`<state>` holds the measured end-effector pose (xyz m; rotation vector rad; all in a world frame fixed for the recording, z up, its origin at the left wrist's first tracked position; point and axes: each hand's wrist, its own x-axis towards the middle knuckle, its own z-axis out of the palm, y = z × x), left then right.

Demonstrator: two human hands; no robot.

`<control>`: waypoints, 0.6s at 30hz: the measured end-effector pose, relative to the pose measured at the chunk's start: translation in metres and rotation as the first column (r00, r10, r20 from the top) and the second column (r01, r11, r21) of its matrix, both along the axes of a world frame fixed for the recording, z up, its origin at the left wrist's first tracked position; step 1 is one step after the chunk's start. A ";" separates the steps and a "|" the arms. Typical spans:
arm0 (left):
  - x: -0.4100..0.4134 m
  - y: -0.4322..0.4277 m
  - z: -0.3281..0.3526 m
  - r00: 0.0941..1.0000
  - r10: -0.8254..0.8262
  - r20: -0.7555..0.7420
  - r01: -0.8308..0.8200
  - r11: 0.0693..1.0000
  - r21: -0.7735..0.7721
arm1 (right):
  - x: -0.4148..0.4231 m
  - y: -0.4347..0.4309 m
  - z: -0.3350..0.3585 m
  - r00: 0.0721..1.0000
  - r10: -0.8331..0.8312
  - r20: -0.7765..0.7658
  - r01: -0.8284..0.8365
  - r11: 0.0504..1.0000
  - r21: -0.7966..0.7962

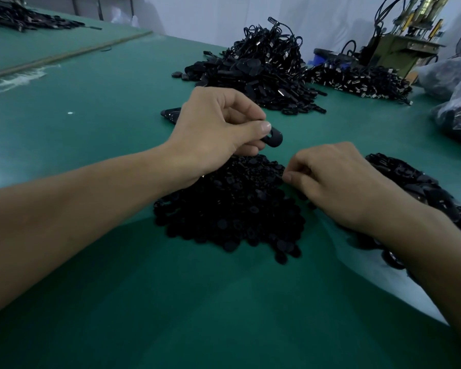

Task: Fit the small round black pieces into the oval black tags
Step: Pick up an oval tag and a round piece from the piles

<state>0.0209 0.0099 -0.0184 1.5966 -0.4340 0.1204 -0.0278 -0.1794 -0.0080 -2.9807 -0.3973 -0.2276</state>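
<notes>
Left hand (216, 129) pinched oval tag (273, 135) | right hand (338, 182) curled over round pieces (229, 209) beneath it, hold unclear | risk: tiny piece slips, seats crooked

No writing, number or sign is legible on the black pieces (232, 209), the worktop (104, 102) or the upper-right machine (399, 46).

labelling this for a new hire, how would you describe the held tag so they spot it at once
Start at the green table and find the heap of small round black pieces nearest the person. Above its far edge the left hand pinches one oval black tag under its thumb. It is the only tag held off the table; the others lie in piles.
</notes>
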 end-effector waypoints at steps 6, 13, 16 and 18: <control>0.000 -0.001 0.000 0.994 0.005 -0.108 -0.007 1.000 -0.025 | -0.003 -0.004 0.000 0.997 -0.023 0.068 0.014 0.992 0.123; -0.002 -0.002 0.000 0.991 -0.008 -0.136 0.005 1.000 -0.028 | -0.008 -0.002 0.004 0.985 -0.048 0.168 -0.017 0.932 0.362; -0.003 -0.003 0.000 0.991 -0.030 -0.129 0.027 0.999 -0.023 | -0.010 -0.001 0.007 0.977 -0.029 0.212 -0.082 0.865 0.496; -0.005 -0.004 0.000 0.991 -0.049 -0.125 0.047 0.999 -0.024 | -0.011 -0.001 0.008 0.976 -0.010 0.217 -0.121 0.806 0.580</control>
